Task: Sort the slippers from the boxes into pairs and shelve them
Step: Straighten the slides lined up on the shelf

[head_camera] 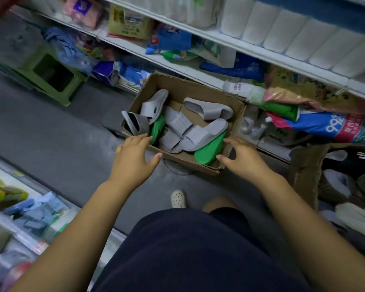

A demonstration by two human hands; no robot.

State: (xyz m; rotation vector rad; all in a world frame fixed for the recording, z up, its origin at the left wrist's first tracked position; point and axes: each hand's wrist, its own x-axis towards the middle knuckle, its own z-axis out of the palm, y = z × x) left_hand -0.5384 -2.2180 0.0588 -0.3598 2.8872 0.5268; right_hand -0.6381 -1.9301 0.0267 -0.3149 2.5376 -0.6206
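A cardboard box [178,82] sits on the floor [51,133] in a shop aisle, just in front of the bottom shelf [198,73]. Loose slippers are jumbled inside it: a pale grey one [208,108] lies along the far right, another [202,133] rests across the middle, a third [154,104] leans in the far left corner, and a dark grey one [135,123] stands tilted against the left wall. One green slipper [210,150] lies sole up in the near right corner, and a second green one [157,128] is wedged near the left wall. A dark slipper [111,123] lies on the floor just left of the box.

Both hands are spread, with the thumbs held wide and nothing held. The left hand [133,157] is at the near left corner and the right hand [242,157] is at the near right corner; the fingertips seem to reach the rim, though contact is unclear.

Further right stands a second box [303,169] holding furry slippers [333,182]. A green stool [51,70] stands far left
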